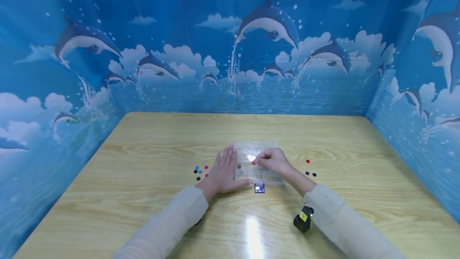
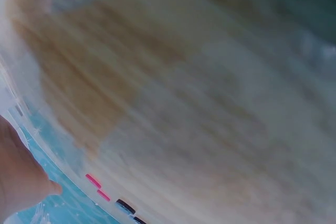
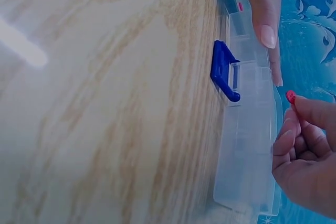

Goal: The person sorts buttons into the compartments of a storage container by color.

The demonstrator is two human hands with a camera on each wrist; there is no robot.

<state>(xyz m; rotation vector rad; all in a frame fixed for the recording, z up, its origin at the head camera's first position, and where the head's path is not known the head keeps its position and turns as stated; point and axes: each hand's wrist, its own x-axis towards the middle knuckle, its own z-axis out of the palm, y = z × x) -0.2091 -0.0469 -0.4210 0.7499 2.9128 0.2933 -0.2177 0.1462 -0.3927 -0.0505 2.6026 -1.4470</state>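
Observation:
A clear plastic compartment box (image 1: 266,176) with a blue latch (image 3: 223,72) lies on the table. My left hand (image 1: 223,174) rests along the box's left side, fingers straight and thumb stretched toward the front edge. Above the box, my right hand (image 1: 276,162) pinches a red button (image 3: 291,96) between thumb and fingertip. A dark button (image 1: 239,167) lies in a left compartment. In the left wrist view, only part of a hand (image 2: 21,174) shows at the lower left, and most of the picture is blurred tabletop.
Left of the box lie several loose buttons: pink (image 1: 206,167), blue (image 1: 200,172) and black (image 1: 198,178). At the right are a red button (image 1: 308,161) and two dark blue buttons (image 1: 314,174). A dolphin-print curtain (image 1: 230,67) surrounds the wooden table (image 1: 161,211).

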